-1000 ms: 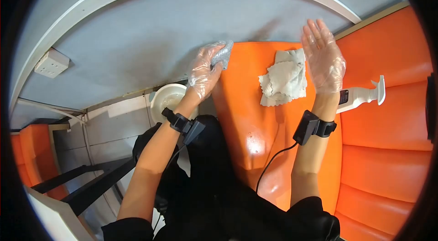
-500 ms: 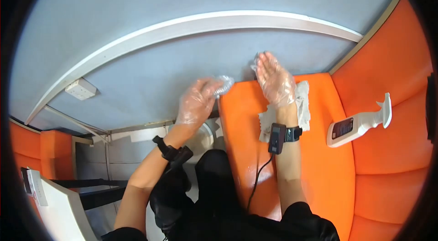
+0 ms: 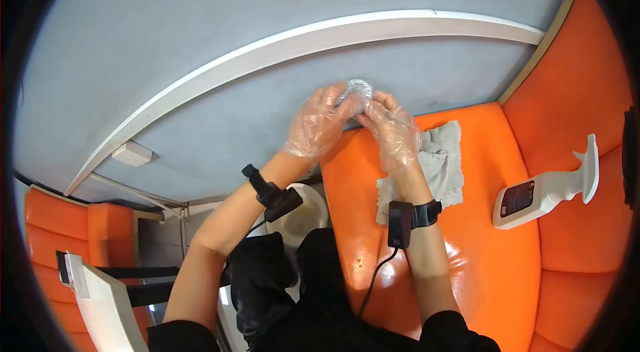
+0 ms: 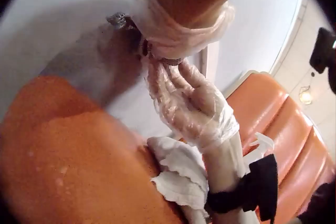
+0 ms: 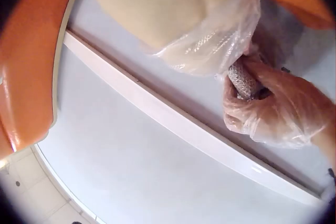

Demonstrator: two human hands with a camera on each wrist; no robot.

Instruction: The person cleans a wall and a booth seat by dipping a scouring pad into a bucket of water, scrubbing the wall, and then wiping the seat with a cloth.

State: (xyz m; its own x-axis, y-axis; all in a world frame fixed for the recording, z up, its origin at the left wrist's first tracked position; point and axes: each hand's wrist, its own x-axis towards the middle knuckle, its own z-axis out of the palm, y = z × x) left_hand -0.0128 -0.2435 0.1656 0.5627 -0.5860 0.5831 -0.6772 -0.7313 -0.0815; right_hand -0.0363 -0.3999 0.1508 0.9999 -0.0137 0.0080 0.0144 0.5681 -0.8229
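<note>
Hands (image 3: 315,127) (image 3: 395,135) at mesh pad (image 3: 359,91), cloth (image 3: 445,169) near

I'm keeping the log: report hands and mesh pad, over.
Left hand gripping silver mesh pad. Right hand at its edge, grip unclear. Nothing seen blocking it; cloth on orange seat.

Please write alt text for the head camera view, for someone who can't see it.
A gloved left hand grips a silvery mesh pad before a grey wall, the gloved right hand close beside it. A pale cloth and white spray bottle lie on an orange seat, a bucket to its left.
</note>
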